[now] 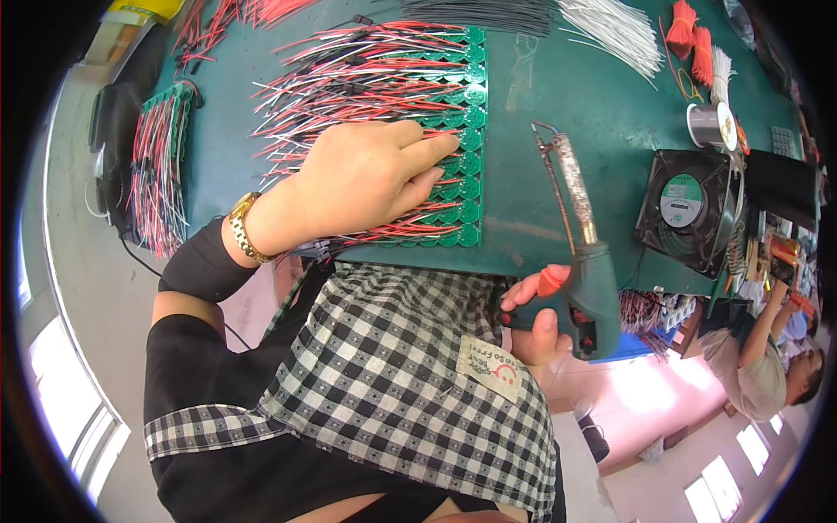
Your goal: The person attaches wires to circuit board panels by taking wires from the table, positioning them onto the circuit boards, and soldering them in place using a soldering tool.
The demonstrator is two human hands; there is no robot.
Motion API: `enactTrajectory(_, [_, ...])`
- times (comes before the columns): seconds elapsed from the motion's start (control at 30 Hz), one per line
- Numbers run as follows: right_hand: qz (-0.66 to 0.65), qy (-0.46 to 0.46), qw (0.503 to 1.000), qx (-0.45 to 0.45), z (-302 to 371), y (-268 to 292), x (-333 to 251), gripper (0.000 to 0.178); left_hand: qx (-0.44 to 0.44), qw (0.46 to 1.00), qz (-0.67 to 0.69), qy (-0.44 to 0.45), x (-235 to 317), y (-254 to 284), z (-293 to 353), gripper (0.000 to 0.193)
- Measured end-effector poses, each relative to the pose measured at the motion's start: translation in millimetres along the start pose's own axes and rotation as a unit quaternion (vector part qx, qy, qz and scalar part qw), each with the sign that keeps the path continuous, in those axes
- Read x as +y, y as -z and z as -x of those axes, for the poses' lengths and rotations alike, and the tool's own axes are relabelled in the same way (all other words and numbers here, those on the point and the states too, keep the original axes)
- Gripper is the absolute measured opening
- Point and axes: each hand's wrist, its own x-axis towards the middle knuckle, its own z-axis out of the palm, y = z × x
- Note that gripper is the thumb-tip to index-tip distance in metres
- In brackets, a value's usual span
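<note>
My left hand [370, 174] lies over rows of red, black and white wires [349, 91], with its forefinger and thumb tips at the edge of a green circuit board panel [472, 161]. A thin red wire shows at its fingertips, where the hand seems closed on it; the exact grip is partly hidden. My right hand [536, 309] is wrapped round the handle of a green soldering gun [595, 292], finger by its orange trigger. The gun's long metal barrel [575, 187] points up and away, its bent tip apart from the panel's right side.
A second wired panel [161, 166] lies at the left. On the right are a black fan [684, 209], a solder spool [712, 127] and red wire bundles [682, 30]. White wires [615, 35] lie at the back of the green table [514, 205]. Another person [763, 366] sits at far right.
</note>
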Motion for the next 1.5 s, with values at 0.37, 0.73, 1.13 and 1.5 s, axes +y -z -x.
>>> enactTrajectory(0.37, [-0.099, -0.008, 0.995, -0.001, -57, 11, -16, 0.041, -0.04, 0.999, 0.0, 0.02, -14, 4, -15, 0.03])
enactTrajectory(0.73, [-0.14, 0.042, 0.989, 0.026, -72, -6, 2, 0.041, 0.086, 0.995, -0.045, 0.007, -99, 26, -144, 0.03])
enactTrajectory(1.13, [-0.152, 0.089, 0.984, 0.022, -60, -19, 5, 0.04, 0.117, 0.989, 0.086, -0.022, -137, 20, -204, 0.024])
enactTrajectory(1.5, [-0.102, 0.139, 0.984, 0.038, -51, -30, 11, 0.042, -0.042, 0.997, -0.063, 0.011, -83, -39, -297, 0.022])
